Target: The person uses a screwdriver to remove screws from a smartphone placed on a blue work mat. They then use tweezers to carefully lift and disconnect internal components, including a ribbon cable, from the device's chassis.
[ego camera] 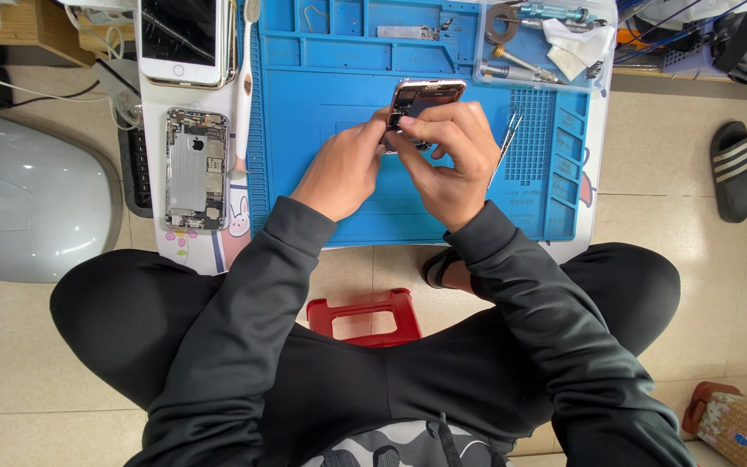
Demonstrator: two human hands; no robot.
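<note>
While over the blue mat [322,130], both hands, left hand [343,169] and right hand [447,156], seemingly pinching opened phone [421,99].

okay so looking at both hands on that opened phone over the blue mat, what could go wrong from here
The opened phone is held up off the blue mat between the left hand and right hand; a slip could drop it or scatter small parts. The tweezers lie right beside the right hand and might get knocked. The other opened phone sits near the table edge, where a sleeve could catch it.
</note>
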